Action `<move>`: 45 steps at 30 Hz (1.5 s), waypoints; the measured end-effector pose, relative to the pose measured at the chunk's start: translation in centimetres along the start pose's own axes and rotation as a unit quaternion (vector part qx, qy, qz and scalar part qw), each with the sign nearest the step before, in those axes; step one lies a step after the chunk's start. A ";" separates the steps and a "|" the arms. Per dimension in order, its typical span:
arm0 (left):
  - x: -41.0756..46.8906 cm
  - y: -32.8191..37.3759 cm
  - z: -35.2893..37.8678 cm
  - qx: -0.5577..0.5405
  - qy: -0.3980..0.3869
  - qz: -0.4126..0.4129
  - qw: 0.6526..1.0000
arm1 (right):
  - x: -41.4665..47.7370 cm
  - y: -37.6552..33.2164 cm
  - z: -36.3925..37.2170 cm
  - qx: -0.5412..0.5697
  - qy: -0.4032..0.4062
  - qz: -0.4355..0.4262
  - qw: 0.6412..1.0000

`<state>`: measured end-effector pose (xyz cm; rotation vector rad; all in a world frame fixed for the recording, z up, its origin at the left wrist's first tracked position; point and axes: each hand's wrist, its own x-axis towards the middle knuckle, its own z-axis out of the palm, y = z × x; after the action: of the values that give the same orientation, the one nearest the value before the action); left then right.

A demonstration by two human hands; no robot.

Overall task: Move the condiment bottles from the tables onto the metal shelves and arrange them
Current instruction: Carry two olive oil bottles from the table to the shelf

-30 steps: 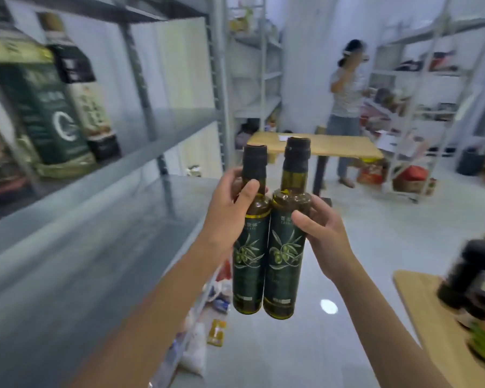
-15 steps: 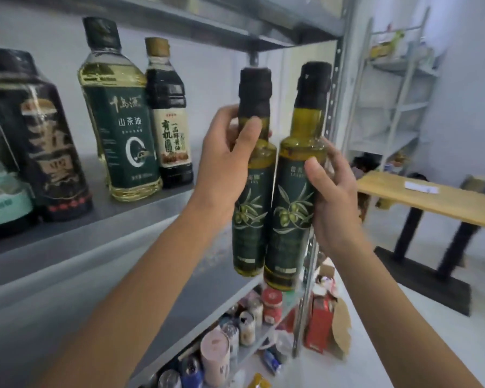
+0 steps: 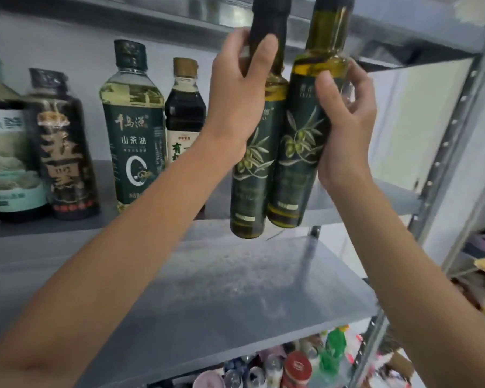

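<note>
Now left hand (image 3: 235, 107) curls fingers (image 3: 231, 46) round the left oil bottle (image 3: 251, 175), right hand (image 3: 345, 133) round the right oil bottle (image 3: 298, 147), seemingly above the shelf (image 3: 359, 201).

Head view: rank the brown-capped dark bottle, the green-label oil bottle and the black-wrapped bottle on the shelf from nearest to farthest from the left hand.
1. The brown-capped dark bottle, just left of the left hand.
2. The green-label oil bottle, next leftward.
3. The black-wrapped bottle, farthest left.
</note>
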<state>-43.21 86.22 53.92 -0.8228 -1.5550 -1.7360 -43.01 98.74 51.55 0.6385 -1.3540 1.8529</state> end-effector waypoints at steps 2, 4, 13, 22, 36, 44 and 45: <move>1.1 0.0 0.4 0.025 0.023 0.012 0.999 | 1.2 0.6 0.3 0.012 -0.008 0.003 1.000; 2.3 0.1 0.5 0.050 0.044 0.029 0.997 | 2.2 1.2 0.5 0.019 -0.020 0.009 1.000; 4.5 -3.5 0.8 0.117 0.091 0.001 0.989 | 2.8 5.7 0.0 0.044 -0.046 0.080 0.995; 4.7 -6.4 1.0 0.160 0.088 -0.029 0.983 | 2.3 9.8 -2.3 -0.095 -0.148 0.135 0.975; -1.0 -11.2 -1.2 0.180 0.000 -0.081 0.980 | -1.2 12.5 -6.0 -0.172 -0.257 0.214 0.927; -5.3 -13.9 -3.3 0.210 -0.132 -0.212 0.945 | -0.5 14.3 -5.7 -0.191 -0.210 0.205 0.937; -5.3 -13.9 -3.4 0.212 -0.136 -0.225 0.941 | -0.4 14.4 -5.6 -0.192 -0.211 0.207 0.936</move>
<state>-51.45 84.25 41.18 -0.5267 -2.3486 -1.5253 -54.11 101.54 41.10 0.5945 -2.2092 1.7372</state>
